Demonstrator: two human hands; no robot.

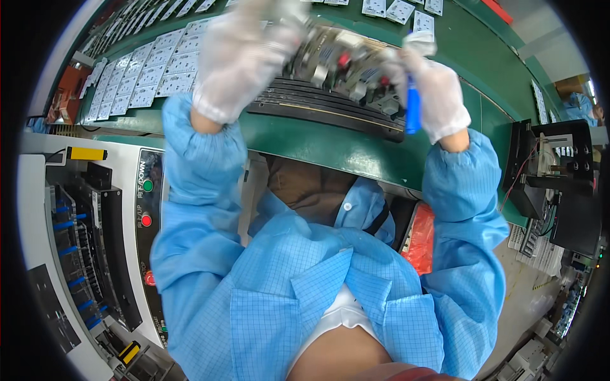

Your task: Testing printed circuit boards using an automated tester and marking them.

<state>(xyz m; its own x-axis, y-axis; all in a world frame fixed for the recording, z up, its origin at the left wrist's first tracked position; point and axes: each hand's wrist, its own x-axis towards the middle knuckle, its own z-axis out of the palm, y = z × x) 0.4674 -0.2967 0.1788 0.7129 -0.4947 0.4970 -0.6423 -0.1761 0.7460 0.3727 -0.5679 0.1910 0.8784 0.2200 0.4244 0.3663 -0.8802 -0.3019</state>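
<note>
Nearest camera: open-collared blue gridded jacket (267, 317). Beyond, over black ribbed fixture (324, 113) on green bench (305, 141): motion-blurred circuit board (346, 66), crowded with components. At its left end: white-gloved left hand (244, 63), too blurred to tell whether clamped or just touching. At right end: right hand (435, 95), also gloved, clamped round blue stick-like tool (413, 105). Farther left on bench: rows of white panels (143, 76).

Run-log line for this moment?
left hand: at left end of circuit board, grip blurred | right hand: holding blue object at board's right end | black grooved fixture: beneath board | white panels: on green bench, left
</note>
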